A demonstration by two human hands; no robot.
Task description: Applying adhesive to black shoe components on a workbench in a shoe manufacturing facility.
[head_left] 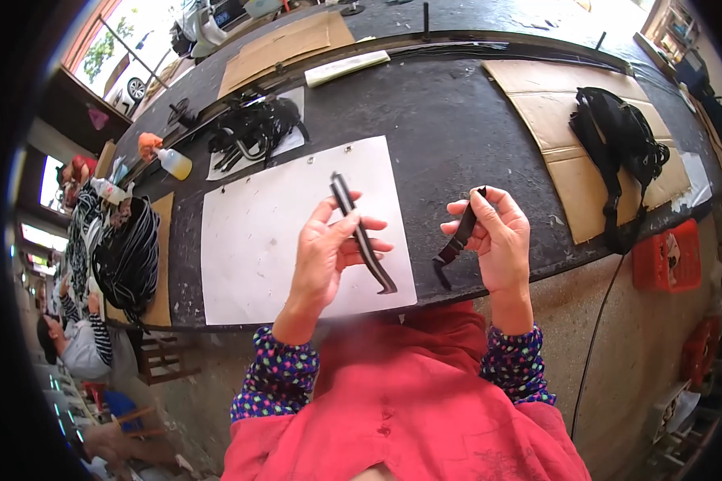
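Between the thumb and fingers of my left hand (325,248) is a narrow black strip with a pale line along it (364,238). It slants over a white sheet (249,240), its lower end curling toward the table's near edge. To the right, my right hand (497,236) pinches a shorter black strap (460,243) near its top. That strap hangs bent, with its loose end over the dark table (449,144). The two pieces are apart from each other.
Black straps (257,132) lie heaped behind the sheet, beside a spray bottle (172,163). More black strips (128,260) are piled at left. On cardboard (537,120) at right sits another black strap bundle (622,136). A red crate (667,255) stands below. Another person (84,341) is at far left.
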